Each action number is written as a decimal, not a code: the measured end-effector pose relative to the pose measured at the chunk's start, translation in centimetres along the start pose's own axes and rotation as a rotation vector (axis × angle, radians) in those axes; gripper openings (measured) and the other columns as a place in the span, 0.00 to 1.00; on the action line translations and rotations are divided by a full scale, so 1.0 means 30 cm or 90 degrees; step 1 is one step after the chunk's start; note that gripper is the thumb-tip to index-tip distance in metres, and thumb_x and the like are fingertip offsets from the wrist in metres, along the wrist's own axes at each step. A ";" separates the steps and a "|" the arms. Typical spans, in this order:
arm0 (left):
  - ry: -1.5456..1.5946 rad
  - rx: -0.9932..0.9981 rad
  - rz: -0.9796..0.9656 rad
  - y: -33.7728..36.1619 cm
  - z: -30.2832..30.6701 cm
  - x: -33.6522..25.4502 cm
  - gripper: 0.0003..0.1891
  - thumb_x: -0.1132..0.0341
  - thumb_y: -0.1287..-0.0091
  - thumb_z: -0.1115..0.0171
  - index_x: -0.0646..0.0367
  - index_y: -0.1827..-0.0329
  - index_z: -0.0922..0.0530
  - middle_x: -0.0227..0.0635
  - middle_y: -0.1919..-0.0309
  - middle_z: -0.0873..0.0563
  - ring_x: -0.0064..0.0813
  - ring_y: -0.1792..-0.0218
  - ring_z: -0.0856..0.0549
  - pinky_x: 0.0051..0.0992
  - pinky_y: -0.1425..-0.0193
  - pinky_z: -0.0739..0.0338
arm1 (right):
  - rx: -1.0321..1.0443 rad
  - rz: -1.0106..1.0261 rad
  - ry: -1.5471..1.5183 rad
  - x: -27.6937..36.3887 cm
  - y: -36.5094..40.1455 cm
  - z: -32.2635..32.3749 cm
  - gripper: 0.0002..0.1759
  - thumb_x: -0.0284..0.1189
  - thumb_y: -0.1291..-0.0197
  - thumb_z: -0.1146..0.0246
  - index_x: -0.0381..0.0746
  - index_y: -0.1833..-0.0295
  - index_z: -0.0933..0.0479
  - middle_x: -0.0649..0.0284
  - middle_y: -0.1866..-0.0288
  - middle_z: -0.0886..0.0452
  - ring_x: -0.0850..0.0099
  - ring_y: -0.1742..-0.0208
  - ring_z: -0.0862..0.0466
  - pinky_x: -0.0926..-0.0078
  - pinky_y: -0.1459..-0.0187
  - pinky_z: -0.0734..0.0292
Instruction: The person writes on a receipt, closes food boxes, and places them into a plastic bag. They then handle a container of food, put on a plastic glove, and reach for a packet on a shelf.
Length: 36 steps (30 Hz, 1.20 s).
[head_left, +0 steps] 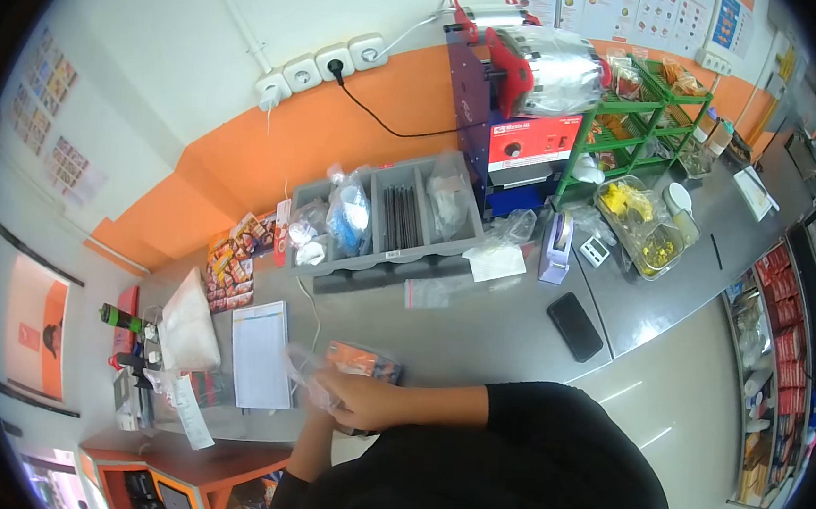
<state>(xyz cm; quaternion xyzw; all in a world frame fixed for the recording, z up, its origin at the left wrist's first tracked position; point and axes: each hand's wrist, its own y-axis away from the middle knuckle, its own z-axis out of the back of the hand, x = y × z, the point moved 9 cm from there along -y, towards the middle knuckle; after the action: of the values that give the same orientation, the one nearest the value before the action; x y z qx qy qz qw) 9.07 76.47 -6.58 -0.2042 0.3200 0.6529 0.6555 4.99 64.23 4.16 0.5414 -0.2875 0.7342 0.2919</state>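
Near the counter's front edge, my right hand [366, 401] is closed on a clear plastic bag [309, 372]. My left hand [321, 421] is beside and below it, mostly covered by the right, so its fingers do not show. Behind my hands lies an orange and dark packet [363, 360], partly hidden by them. Just left of the bag is a lined paper sheet [263, 356] on the counter.
A grey divided bin [398, 261] holds plastic bags and dark sticks. Right of it are a tape dispenser [556, 251], a black phone [574, 327], a tray of yellow items [638, 235], a red-fronted machine [535, 142] and a green rack [622, 128]. A white bag [190, 323] lies left.
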 end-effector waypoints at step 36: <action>-0.502 -0.083 -0.745 0.312 -0.041 -1.948 0.07 0.72 0.48 0.40 0.58 0.65 0.20 0.43 0.71 0.15 0.43 0.70 0.15 0.39 0.65 0.22 | -0.234 0.225 -0.404 0.137 0.724 0.805 0.35 0.48 0.35 0.39 0.45 0.27 0.36 0.53 0.32 0.29 0.60 0.30 0.30 0.55 0.30 0.37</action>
<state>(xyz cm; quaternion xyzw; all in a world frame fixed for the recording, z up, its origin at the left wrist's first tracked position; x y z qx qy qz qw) 3.01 33.86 34.05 -0.1298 -0.1430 0.2365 0.9523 3.06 32.45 11.81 0.6219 -0.5785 0.5060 0.1502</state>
